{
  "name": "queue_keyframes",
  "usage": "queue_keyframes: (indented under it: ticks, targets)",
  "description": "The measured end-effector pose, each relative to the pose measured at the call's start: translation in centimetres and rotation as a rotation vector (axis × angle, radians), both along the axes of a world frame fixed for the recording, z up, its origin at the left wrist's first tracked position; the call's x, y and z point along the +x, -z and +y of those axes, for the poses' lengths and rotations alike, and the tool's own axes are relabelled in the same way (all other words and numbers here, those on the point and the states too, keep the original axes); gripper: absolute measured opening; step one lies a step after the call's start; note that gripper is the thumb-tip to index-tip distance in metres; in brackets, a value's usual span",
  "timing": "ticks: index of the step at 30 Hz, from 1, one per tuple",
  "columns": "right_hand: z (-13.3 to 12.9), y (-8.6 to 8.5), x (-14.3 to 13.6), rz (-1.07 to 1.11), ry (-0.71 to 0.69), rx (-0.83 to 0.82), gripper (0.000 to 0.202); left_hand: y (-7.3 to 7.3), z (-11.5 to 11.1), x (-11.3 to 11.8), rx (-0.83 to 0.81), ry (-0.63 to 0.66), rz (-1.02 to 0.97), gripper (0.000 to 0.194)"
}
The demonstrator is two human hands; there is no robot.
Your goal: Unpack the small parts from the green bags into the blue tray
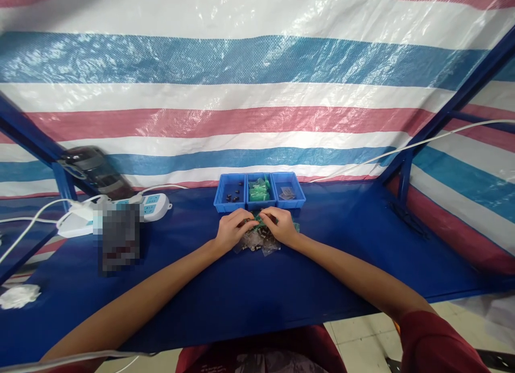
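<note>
My left hand (pixel 236 229) and my right hand (pixel 281 224) meet just in front of the bins, with fingers pinched towards each other. Between the fingertips is a small green piece (pixel 259 221), too small and covered to name. Under and in front of the hands lies a loose pile of clear plastic bags (pixel 270 245) mixed with small dark and metallic parts (pixel 262 232). More green shows at the pile's right edge, partly behind my right hand.
Three joined blue bins stand behind: the left bin (pixel 229 206) has several dark parts, the middle green packets (pixel 259 190), the right flat clear bags (pixel 287 192). Left are a power strip (pixel 156 205), a blurred dark object (pixel 120 239), a dark bottle (pixel 94 172) and crumpled white tissue (pixel 19 296).
</note>
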State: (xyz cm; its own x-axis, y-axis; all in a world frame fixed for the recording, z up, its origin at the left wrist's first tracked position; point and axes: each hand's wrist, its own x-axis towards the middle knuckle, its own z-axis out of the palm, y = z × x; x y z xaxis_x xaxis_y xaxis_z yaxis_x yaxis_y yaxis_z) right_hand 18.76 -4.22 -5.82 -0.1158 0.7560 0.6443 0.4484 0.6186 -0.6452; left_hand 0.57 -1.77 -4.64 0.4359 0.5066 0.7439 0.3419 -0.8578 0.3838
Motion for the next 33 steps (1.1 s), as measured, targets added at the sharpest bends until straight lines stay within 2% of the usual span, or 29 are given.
queue_keyframes:
  ticks: [6, 15, 22, 26, 33]
  targets:
    - [0.11, 0.19, -0.17, 0.006, 0.009, 0.023, 0.025, -0.04, 0.06, -0.16, 0.05, 0.037, -0.011, 0.012]
    - [0.0, -0.08, 0.16, -0.026, 0.006, -0.009, 0.028, 0.58, 0.48, -0.27, 0.078, -0.014, -0.001, 0.022]
    - [0.12, 0.18, 0.18, -0.014, 0.001, 0.017, 0.026, 0.47, 0.63, -0.14, 0.082, 0.028, 0.011, 0.024]
    - [0.0, 0.0, 0.12, -0.011, 0.008, 0.019, 0.025, 0.48, 0.51, -0.02, 0.077, -0.007, 0.001, 0.022]
    - [-0.06, 0.07, 0.13, -0.006, 0.012, 0.008, 0.023, 0.48, 0.5, -0.06, -0.005, 0.015, -0.026, 0.012]
